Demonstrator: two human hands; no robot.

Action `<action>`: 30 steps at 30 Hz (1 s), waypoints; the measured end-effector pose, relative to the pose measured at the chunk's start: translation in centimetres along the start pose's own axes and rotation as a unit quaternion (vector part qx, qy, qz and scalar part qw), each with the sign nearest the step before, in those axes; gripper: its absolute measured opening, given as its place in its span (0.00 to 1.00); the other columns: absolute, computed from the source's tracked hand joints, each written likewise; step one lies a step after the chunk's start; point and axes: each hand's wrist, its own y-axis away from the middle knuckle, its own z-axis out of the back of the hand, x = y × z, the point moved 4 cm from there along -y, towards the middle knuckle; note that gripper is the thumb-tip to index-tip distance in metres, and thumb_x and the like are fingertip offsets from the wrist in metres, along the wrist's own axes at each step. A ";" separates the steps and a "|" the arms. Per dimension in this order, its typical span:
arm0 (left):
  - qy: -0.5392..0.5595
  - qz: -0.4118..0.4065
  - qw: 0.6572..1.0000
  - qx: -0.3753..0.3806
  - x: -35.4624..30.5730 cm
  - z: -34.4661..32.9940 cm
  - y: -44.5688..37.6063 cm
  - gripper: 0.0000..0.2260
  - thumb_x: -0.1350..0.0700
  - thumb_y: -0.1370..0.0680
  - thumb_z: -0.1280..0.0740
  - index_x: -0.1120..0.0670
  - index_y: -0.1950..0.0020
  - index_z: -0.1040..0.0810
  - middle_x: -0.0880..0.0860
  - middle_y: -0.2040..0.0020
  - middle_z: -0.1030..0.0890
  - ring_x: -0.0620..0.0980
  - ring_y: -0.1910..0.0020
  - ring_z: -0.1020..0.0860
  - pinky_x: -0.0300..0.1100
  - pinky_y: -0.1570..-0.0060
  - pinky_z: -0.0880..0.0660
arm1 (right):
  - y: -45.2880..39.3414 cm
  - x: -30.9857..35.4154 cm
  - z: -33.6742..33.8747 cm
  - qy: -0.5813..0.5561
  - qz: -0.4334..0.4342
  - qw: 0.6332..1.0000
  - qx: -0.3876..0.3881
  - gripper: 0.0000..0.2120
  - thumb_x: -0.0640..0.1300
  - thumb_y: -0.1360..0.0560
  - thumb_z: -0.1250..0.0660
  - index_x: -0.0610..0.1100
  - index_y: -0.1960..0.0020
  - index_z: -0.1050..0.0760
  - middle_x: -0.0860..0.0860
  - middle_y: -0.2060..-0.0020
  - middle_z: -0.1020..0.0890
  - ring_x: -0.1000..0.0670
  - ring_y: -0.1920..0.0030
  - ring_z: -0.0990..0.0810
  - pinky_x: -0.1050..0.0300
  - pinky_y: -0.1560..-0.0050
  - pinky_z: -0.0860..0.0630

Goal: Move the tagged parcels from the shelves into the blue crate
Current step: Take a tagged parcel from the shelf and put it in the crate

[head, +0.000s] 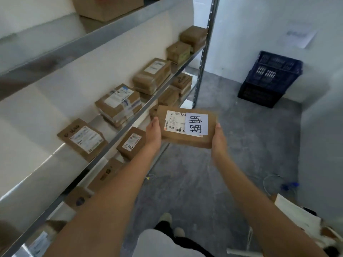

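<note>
Between both hands (185, 138), a flat brown cardboard parcel (185, 134), white-tagged.

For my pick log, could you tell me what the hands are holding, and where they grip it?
A tagged parcel, held flat by its two short ends: left hand on one, right hand on the other.

Tagged parcel (186, 127) between left hand (153, 133) and right hand (219, 139), blue crate (271, 78) well apart

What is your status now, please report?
Left hand and right hand grip one tagged parcel, off the shelf. Blue crate ahead by the wall. Floor between looks clear.
</note>
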 end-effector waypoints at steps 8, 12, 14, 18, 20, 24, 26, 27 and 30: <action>-0.033 0.028 0.992 0.116 -1.5 -10.2 -4.0 0.13 0.55 0.16 0.48 0.56 0.46 0.25 0.53 0.53 0.20 0.48 0.55 0.22 0.37 0.55 0.25 | -5.2 2.3 5.1 -0.026 0.033 0.995 -0.090 0.22 0.58 0.18 0.51 0.60 0.26 0.34 0.53 0.34 0.24 0.51 0.35 0.26 0.46 0.31 0.32; -0.075 -0.005 0.981 0.177 -1.7 -15.9 -7.1 0.20 0.50 0.19 0.47 0.55 0.30 0.28 0.55 0.37 0.23 0.53 0.37 0.24 0.50 0.37 0.27 | -8.4 3.1 7.6 -0.040 0.030 0.990 -0.132 0.22 0.59 0.18 0.51 0.60 0.26 0.35 0.52 0.33 0.24 0.50 0.34 0.27 0.45 0.29 0.33; -0.092 -0.003 0.974 0.207 -1.3 -18.9 -8.1 0.20 0.50 0.19 0.48 0.50 0.28 0.31 0.54 0.34 0.24 0.53 0.36 0.25 0.51 0.35 0.28 | -10.0 3.5 9.2 -0.050 0.015 0.987 -0.154 0.22 0.60 0.18 0.51 0.61 0.26 0.35 0.52 0.33 0.24 0.49 0.34 0.26 0.44 0.30 0.32; -0.090 -0.001 0.971 0.221 -2.1 -24.7 -8.8 0.16 0.54 0.17 0.48 0.52 0.34 0.27 0.56 0.38 0.22 0.53 0.40 0.23 0.52 0.36 0.28 | -13.6 4.5 12.5 -0.063 -0.004 0.981 -0.185 0.23 0.62 0.18 0.51 0.60 0.27 0.33 0.52 0.35 0.22 0.49 0.36 0.25 0.46 0.31 0.30; -0.100 0.002 0.970 0.223 -1.5 -27.9 -10.1 0.20 0.50 0.18 0.47 0.53 0.30 0.28 0.56 0.36 0.22 0.54 0.37 0.24 0.54 0.34 0.29 | -15.8 5.2 14.1 -0.066 -0.009 0.979 -0.192 0.23 0.62 0.18 0.51 0.59 0.27 0.33 0.52 0.36 0.21 0.49 0.37 0.24 0.48 0.34 0.29; -0.182 -0.004 0.962 0.204 1.4 -33.8 -13.8 0.28 0.36 0.28 0.49 0.44 0.34 0.26 0.54 0.43 0.19 0.55 0.43 0.21 0.56 0.38 0.27 | -20.1 7.3 17.2 -0.079 -0.020 0.978 -0.193 0.25 0.63 0.18 0.50 0.52 0.30 0.28 0.51 0.42 0.18 0.51 0.42 0.22 0.59 0.54 0.29; -0.173 0.001 0.958 0.228 0.1 -36.3 -13.4 0.23 0.39 0.23 0.50 0.44 0.35 0.26 0.54 0.44 0.19 0.54 0.44 0.21 0.57 0.39 0.26 | -22.1 8.5 18.5 -0.088 -0.027 0.976 -0.195 0.25 0.63 0.19 0.49 0.51 0.32 0.27 0.52 0.45 0.19 0.53 0.46 0.22 0.60 0.56 0.30; -0.162 0.004 0.957 0.241 -0.9 -37.6 -13.2 0.21 0.44 0.20 0.50 0.47 0.34 0.27 0.55 0.44 0.19 0.54 0.45 0.21 0.56 0.40 0.25 | -23.2 9.0 19.1 -0.092 -0.028 0.975 -0.199 0.25 0.64 0.19 0.49 0.51 0.32 0.27 0.52 0.45 0.19 0.53 0.46 0.22 0.59 0.55 0.30; -0.136 0.010 0.955 0.262 -2.5 -41.3 -14.3 0.18 0.50 0.17 0.50 0.50 0.31 0.28 0.56 0.41 0.20 0.54 0.43 0.21 0.54 0.40 0.25 | -26.9 10.4 20.5 -0.092 -0.029 0.974 -0.206 0.26 0.64 0.19 0.49 0.51 0.31 0.27 0.51 0.42 0.19 0.52 0.44 0.22 0.56 0.49 0.30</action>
